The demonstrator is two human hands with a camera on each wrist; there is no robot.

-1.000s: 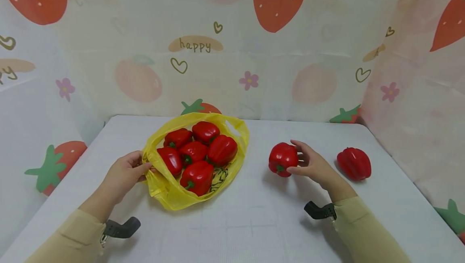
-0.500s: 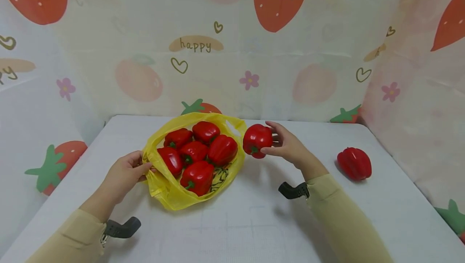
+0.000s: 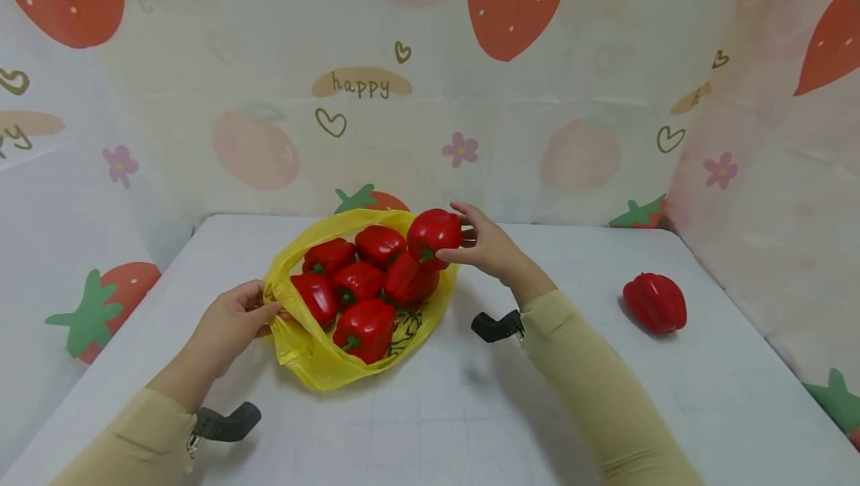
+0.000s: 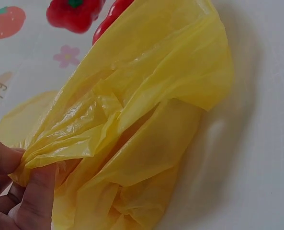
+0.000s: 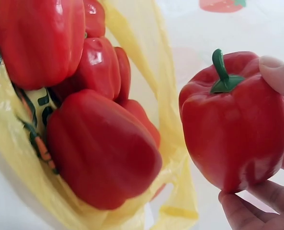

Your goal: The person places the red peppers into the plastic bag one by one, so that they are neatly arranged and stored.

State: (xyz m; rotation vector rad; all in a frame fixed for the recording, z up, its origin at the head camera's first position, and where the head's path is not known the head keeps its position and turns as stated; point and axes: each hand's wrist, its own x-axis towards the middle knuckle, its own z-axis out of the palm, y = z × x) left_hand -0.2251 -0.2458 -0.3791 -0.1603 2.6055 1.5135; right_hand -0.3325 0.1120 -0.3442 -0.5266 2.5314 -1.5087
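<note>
A yellow plastic bag (image 3: 316,370) lies open on the left of the table, with several red bell peppers (image 3: 358,281) inside. My left hand (image 3: 231,325) pinches the bag's left edge; in the left wrist view, thumb and fingers (image 4: 39,191) bunch the film together. My right hand (image 3: 490,251) grips another red bell pepper (image 3: 433,232) over the bag's far right rim, where it overlaps a pepper inside in the head view. Close up in the right wrist view, this held bell pepper (image 5: 235,129) has its green stem up, thumb near the top and fingertips beneath.
One more red bell pepper (image 3: 655,303) lies alone on the right side of the white table (image 3: 463,426). Behind the table's back edge rises a backdrop (image 3: 497,113) printed with strawberries. Each wrist carries a black camera mount (image 3: 497,327).
My right hand has carried its bell pepper left and away from me, from the table's middle to above the bag. My left hand and the bag have stayed put.
</note>
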